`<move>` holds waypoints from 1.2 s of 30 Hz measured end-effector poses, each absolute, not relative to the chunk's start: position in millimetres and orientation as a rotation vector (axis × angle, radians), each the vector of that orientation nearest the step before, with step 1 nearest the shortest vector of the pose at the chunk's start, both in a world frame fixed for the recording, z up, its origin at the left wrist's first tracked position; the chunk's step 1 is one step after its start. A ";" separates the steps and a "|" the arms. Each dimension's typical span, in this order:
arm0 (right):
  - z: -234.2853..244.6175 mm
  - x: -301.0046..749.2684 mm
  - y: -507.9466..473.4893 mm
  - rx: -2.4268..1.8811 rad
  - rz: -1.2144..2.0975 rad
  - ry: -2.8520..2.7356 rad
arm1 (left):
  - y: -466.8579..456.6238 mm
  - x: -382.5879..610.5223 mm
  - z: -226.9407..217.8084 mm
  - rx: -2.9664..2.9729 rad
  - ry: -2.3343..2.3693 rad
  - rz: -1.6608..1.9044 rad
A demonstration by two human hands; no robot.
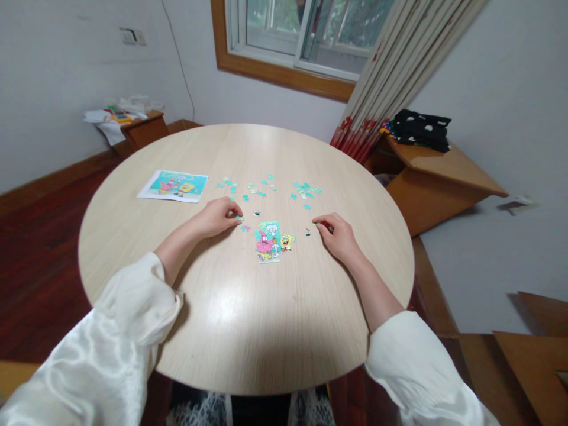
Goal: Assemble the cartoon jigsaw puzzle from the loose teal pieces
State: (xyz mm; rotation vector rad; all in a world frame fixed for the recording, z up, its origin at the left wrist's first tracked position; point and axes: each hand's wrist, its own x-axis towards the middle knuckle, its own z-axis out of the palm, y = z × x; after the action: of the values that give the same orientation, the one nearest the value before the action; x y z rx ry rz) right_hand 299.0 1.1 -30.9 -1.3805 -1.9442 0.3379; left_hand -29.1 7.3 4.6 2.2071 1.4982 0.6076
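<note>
Left hand (220, 216) and right hand (336, 234) both have fingertips narrowed at tiny flat greenish jigsaw pieces (240, 218), can't tell if gripped tbh. Multicoloured part-joined cartoon puzzle (265, 244) lies between; matching edge colours before pressing helps.

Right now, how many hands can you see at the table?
2. The left hand is left of the puzzle, near the picture sheet; the right hand is right of the puzzle. No others show, and neither is hidden.
</note>
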 end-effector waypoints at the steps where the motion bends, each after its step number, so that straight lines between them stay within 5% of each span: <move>1: -31.2 299.1 1.6 -1.382 0.339 -1.929 | 7.3 -29.0 4.4 2.206 1.493 0.608; 22: -29.4 299.3 3.7 -1.400 0.338 -1.861 | 6.0 -8.8 -5.7 2.315 1.668 0.786; 36: -29.5 297.8 4.4 -1.426 0.344 -1.820 | 10.9 -3.4 -7.3 2.573 1.627 0.548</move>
State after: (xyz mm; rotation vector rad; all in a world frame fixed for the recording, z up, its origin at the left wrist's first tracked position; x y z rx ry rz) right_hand 297.8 4.4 -29.5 -1.4261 -1.8201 0.3442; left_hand -3.4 10.9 -7.3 2.5729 1.6267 0.5477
